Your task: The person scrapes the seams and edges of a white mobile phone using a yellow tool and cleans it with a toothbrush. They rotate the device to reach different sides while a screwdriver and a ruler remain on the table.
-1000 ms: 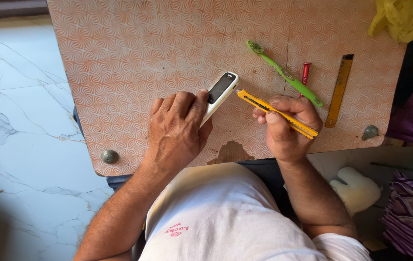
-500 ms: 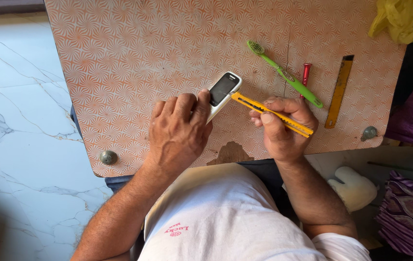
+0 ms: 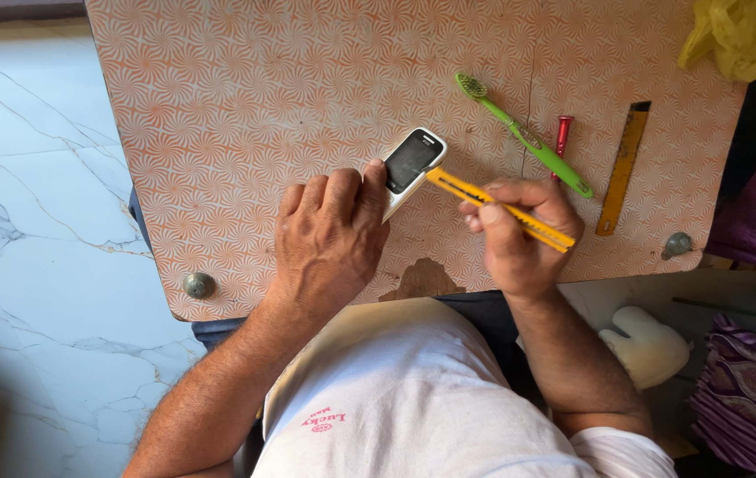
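A small white phone with a dark screen (image 3: 412, 161) lies tilted on the orange patterned table (image 3: 245, 97). My left hand (image 3: 329, 239) presses down on its lower end with the fingertips. My right hand (image 3: 513, 237) grips a yellow utility knife (image 3: 500, 208), and the knife's tip touches the phone's right edge. Both hands are near the table's front edge.
A green toothbrush (image 3: 524, 134), a small red tool (image 3: 561, 138) and a yellow ruler (image 3: 623, 168) lie to the right. A yellow plastic bag (image 3: 741, 35) sits at the top right corner. White marble floor (image 3: 33, 204) is on the left, purple cloth (image 3: 754, 381) on the right.
The phone and both hands have shifted slightly; the knife tip stays at the phone's edge. Otherwise the scene is the same.
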